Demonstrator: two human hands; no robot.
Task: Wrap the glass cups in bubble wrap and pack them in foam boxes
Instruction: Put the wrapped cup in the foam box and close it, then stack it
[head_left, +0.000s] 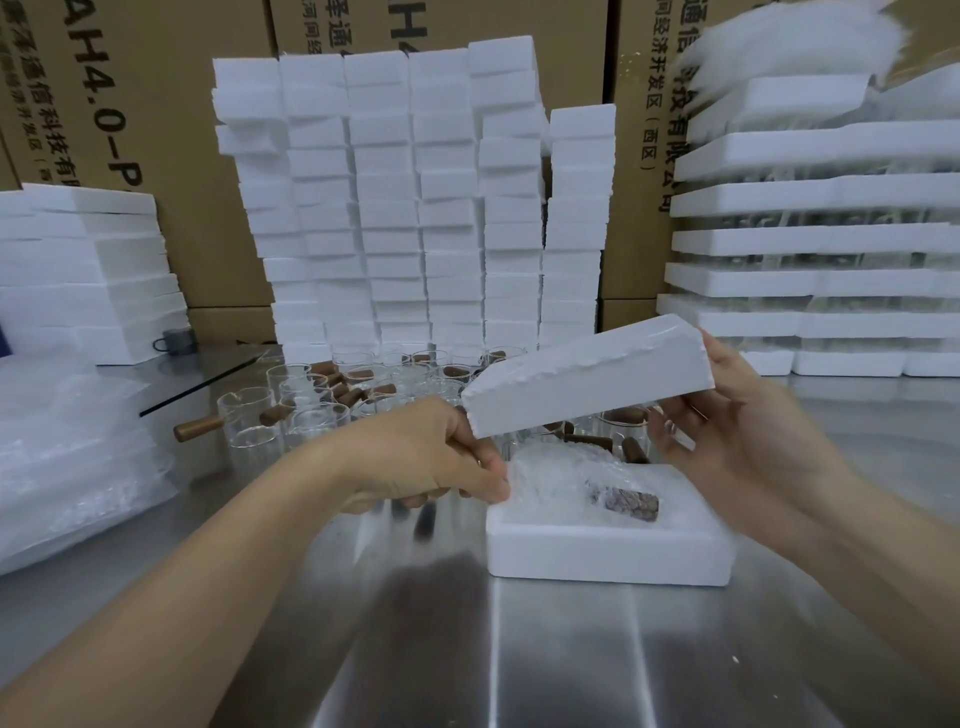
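A white foam box base (608, 551) lies on the steel table. Inside it sits a bubble-wrapped glass cup (571, 483) with its brown wooden handle showing through the wrap. Above the base, a foam lid (587, 376) is held tilted, its left end lower. My left hand (436, 457) grips the lid's left end, fingers curled near the wrap. My right hand (727, 410) holds the lid's right end, thumb on top. Behind the lid stand several bare glass cups (306, 400) with wooden handles.
Tall columns of foam boxes (415, 197) stand at the back against cardboard cartons. Stacked foam trays (821, 249) fill the right side. A pile of bubble wrap sheets (67, 457) lies at the left, with more foam boxes (88, 270) behind it.
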